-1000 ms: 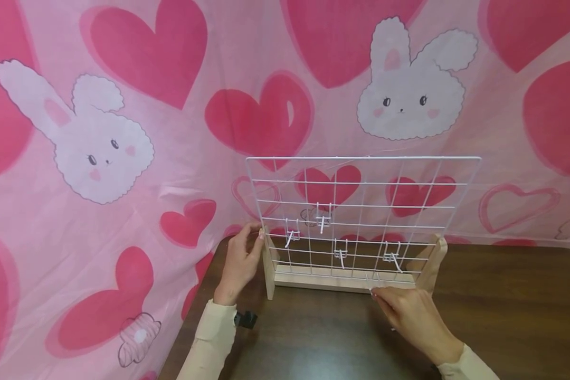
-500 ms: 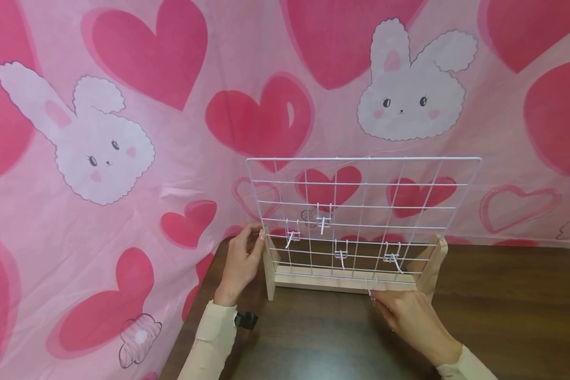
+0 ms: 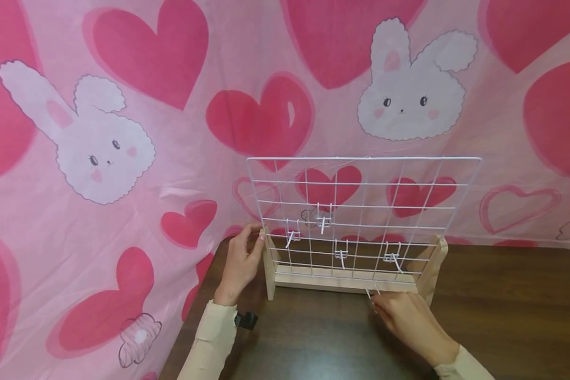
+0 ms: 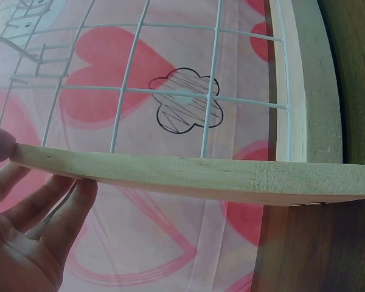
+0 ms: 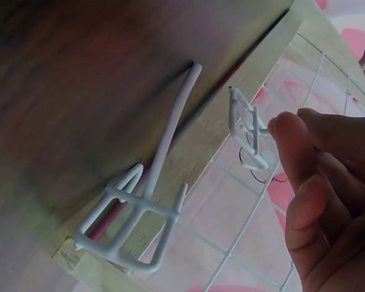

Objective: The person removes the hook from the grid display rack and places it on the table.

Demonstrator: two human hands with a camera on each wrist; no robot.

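White hook [image 5: 255, 131] at lower right of centre in head view, just below wire grid [image 3: 333, 182], prongs toward it. Right hand [image 3: 413, 316] pinches hook between thumb and fingertips, other fingers curled in. Another white hook [image 5: 131, 224] at lower left of right wrist view; support unclear. Left hand [image 3: 241, 261], left of centre in head view, grips side of wooden stand [image 3: 323, 282], thumb opposite fingers. Four mounted hooks [image 3: 323, 220] on grid. Stand on brown table [image 3: 503, 301], heart-printed cloth [image 3: 185, 153] behind.
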